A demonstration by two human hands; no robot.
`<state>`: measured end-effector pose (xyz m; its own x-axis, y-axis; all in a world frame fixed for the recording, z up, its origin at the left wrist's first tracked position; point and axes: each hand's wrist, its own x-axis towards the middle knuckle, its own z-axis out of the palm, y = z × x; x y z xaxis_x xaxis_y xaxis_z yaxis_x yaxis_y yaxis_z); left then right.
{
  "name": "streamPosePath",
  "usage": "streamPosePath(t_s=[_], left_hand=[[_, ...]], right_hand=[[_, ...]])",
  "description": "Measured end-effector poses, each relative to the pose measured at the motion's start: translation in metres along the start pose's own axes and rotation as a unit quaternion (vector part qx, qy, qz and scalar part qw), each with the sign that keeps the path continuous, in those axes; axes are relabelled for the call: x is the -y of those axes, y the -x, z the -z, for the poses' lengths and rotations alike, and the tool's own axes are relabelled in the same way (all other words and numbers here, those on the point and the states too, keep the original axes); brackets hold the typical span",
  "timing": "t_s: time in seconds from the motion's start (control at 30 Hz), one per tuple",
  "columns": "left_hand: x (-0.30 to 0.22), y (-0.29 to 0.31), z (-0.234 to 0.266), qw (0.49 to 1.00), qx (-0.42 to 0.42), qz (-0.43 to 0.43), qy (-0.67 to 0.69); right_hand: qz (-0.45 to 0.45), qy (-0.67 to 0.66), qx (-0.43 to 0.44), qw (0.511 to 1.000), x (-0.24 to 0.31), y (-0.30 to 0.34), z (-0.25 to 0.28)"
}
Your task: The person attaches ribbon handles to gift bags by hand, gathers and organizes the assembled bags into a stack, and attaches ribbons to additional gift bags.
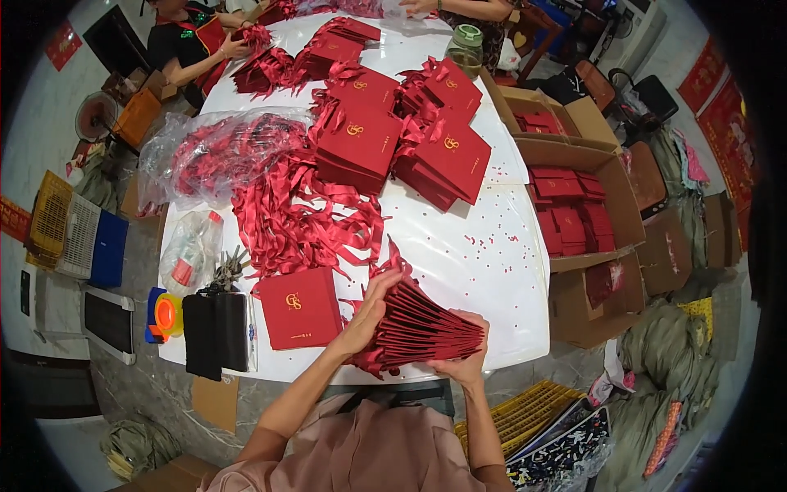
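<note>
A thick stack of red paper gift bags is held at the table's near edge, its edges fanned towards me. My left hand is closed along the stack's left side, where red ribbon handles stick out. Round the right end grips my right hand, with fingers on top and thumb below. Left of my left hand lies a flat stack of red bags with gold print. Loose red ribbons are heaped beyond it. Farther off stand piles of ribboned red bags.
A clear plastic sack of ribbons, a plastic bottle, a black notebook and an orange tape roll line the left side. Cardboard boxes with red bags adjoin the right edge. A green-lidded jar and two people are at the far end.
</note>
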<state>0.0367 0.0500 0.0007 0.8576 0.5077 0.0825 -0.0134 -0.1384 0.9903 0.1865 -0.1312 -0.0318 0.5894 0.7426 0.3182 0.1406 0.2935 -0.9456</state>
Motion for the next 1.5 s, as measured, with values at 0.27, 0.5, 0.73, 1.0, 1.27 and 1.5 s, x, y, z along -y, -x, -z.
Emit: streamPosePath(t_s=[0.27, 0.5, 0.73, 1.0, 1.27, 1.5], left_hand=[[-0.009, -0.009, -0.009, 1.000, 0.011, 0.005, 0.027], [-0.002, -0.009, 0.002, 0.999, 0.033, 0.009, 0.035], [-0.006, 0.003, 0.022, 0.990, 0.137, -0.026, 0.036], [-0.024, 0.017, 0.001, 0.983, 0.055, -0.030, -0.171], [-0.019, 0.020, -0.006, 0.996, 0.038, -0.025, -0.083], [-0.013, 0.016, 0.004, 0.988, 0.056, -0.071, -0.123]], right_hand=[[-0.041, -0.070, -0.044, 0.996, 0.009, 0.003, -0.014], [-0.020, -0.022, -0.020, 0.999, 0.006, 0.002, -0.011], [-0.023, -0.033, -0.035, 0.999, 0.006, 0.003, -0.011], [-0.042, -0.031, -0.045, 0.998, -0.001, 0.006, -0.010], [-0.048, -0.133, -0.066, 0.988, 0.011, 0.001, -0.013], [-0.023, -0.057, -0.024, 0.998, 0.000, 0.004, -0.009]])
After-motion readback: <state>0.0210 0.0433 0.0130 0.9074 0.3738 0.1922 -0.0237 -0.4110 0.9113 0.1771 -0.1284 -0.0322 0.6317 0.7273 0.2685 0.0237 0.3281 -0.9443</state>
